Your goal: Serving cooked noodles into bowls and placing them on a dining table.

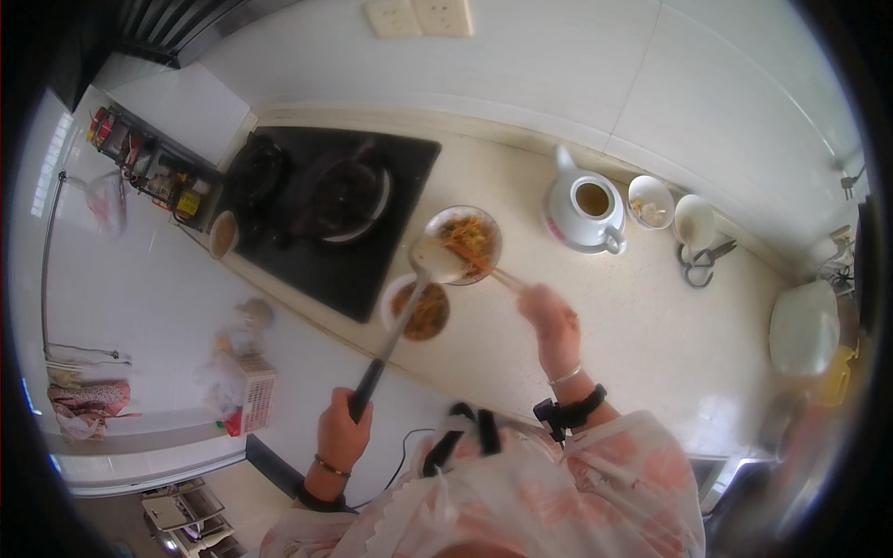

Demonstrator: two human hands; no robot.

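Note:
My left hand (pixel 344 430) grips the black handle of a metal ladle (pixel 404 317). The ladle's wide bowl overlaps the left rim of a patterned bowl (pixel 497 240) that holds shredded food (pixel 469 231). In my right hand (pixel 551 324) is a pair of chopsticks (pixel 508 279), their tips reaching into the ladle and the food. Just in front of that bowl, partly covered by the ladle's shaft, stands a second bowl (pixel 388 298) of brownish food in liquid. Both bowls rest on the pale countertop (pixel 488 363).
A black gas cooktop (pixel 356 279) lies to the left. Along the back wall are a white teapot (pixel 572 213) without its lid, a small white bowl (pixel 659 192), a white spoon-like vessel (pixel 693 216) and scissors (pixel 700 265). A spice rack (pixel 157 174) stands beyond the cooktop.

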